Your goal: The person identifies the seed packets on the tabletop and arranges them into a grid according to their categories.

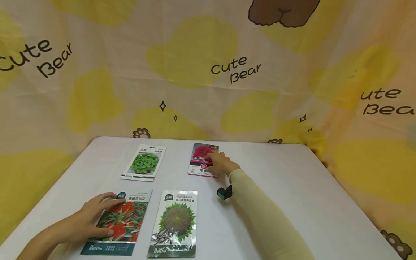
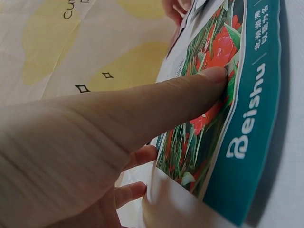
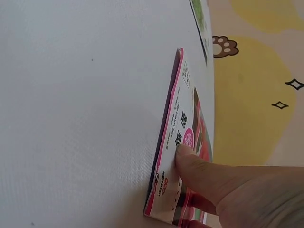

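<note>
Under my left hand (image 1: pixel 81 220) lies a seed packet with red flowers (image 1: pixel 118 225) and a dark teal "Beishu" band. In the left wrist view the straight thumb (image 2: pixel 190 92) presses on its printed face. At the table's far side, my right hand (image 1: pixel 222 163) touches a seed packet with a pink flower (image 1: pixel 194 169). The right wrist view has that thumb (image 3: pixel 192 166) resting on the packet's white lower part (image 3: pixel 173 128); the other fingers are partly hidden behind it. Both packets lie face up.
A sunflower seed packet (image 1: pixel 177 220) lies right of the red-flower one. Farther back on the left is a packet with green leaves (image 1: pixel 144 163). The white table (image 1: pixel 276 173) meets a yellow-patterned "Cute Bear" cloth (image 1: pixel 195 54) behind. A dark device (image 1: pixel 225 193) sits at the right wrist.
</note>
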### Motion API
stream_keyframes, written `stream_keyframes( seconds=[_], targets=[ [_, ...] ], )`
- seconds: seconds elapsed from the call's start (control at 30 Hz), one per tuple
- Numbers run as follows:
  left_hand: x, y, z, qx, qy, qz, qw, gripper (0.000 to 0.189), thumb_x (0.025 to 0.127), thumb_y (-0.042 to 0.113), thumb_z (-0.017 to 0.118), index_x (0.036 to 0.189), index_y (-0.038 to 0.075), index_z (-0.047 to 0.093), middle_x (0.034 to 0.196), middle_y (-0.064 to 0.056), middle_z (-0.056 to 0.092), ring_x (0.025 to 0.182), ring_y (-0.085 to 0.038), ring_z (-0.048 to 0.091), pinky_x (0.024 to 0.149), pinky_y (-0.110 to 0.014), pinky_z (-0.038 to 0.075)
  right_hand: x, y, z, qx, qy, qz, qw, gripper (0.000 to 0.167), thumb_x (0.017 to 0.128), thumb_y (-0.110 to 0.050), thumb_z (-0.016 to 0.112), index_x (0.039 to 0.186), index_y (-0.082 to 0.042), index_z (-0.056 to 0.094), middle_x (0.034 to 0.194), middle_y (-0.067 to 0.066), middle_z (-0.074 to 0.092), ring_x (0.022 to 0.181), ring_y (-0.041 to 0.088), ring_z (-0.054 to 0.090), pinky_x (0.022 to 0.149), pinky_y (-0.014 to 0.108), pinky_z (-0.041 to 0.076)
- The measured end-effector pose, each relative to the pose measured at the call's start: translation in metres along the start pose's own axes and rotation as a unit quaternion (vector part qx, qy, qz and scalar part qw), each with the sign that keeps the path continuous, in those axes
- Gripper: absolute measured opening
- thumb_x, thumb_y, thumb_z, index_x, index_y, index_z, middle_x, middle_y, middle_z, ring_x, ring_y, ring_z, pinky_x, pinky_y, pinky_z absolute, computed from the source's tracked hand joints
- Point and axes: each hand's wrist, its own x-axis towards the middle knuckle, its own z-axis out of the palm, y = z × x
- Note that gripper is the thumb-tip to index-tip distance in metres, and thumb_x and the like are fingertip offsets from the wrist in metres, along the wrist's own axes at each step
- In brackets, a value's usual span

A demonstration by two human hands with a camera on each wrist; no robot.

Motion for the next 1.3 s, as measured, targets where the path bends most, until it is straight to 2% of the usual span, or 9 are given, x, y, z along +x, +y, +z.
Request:
stream_keyframes(
  seconds=[0.13,0.43,0.67,0.9,1.3],
  targets=[
    [-0.001,0.0,0.0,-0.003,-0.009,-0.006,0.9999,0.075,0.074,0.039,0.087,0.141,0.022,0.057,0.141,-0.018,0.046,0.123,-0.043,0.045,0.088,-0.066,0.039,0.0,-0.006,0.002,0.003,-0.001,-0.004,1.0,0.049,0.095,-0.034,0.07,0.141,-0.024,0.057,0.145,0.009,0.051,0.133,0.034,0.044,0.109,0.063,0.04],
    [0.0,-0.001,-0.001,-0.002,0.003,0.005,1.0,0.075,0.074,0.039,0.087,0.141,0.024,0.056,0.14,-0.017,0.045,0.123,-0.042,0.044,0.087,-0.067,0.04,0.002,-0.018,0.001,0.0,0.013,-0.02,0.9997,0.049,0.096,-0.034,0.069,0.143,-0.023,0.057,0.145,0.007,0.054,0.13,0.032,0.047,0.11,0.058,0.041],
    [0.001,-0.002,0.0,0.006,0.013,0.013,0.9998,0.075,0.072,0.04,0.088,0.139,0.024,0.058,0.138,-0.017,0.048,0.122,-0.041,0.046,0.088,-0.061,0.037,0.004,-0.026,0.006,0.001,0.005,-0.031,0.9995,0.051,0.095,-0.035,0.07,0.143,-0.024,0.057,0.146,0.006,0.053,0.132,0.031,0.046,0.109,0.058,0.041],
    [-0.002,-0.002,0.003,-0.01,0.003,-0.009,0.9999,0.075,0.072,0.039,0.088,0.139,0.024,0.058,0.141,-0.019,0.046,0.123,-0.044,0.045,0.09,-0.066,0.035,0.006,-0.04,0.015,-0.012,0.002,-0.043,0.999,0.05,0.096,-0.035,0.068,0.144,-0.026,0.056,0.149,0.004,0.051,0.132,0.03,0.046,0.109,0.056,0.041],
    [-0.001,-0.007,0.007,-0.003,0.02,0.005,0.9998,0.076,0.071,0.037,0.089,0.139,0.028,0.057,0.14,-0.015,0.047,0.121,-0.04,0.044,0.089,-0.063,0.035,0.009,-0.054,0.02,-0.035,0.0,-0.057,0.9978,0.05,0.095,-0.037,0.069,0.143,-0.029,0.056,0.149,0.0,0.052,0.13,0.027,0.047,0.11,0.052,0.041]
  ],
)
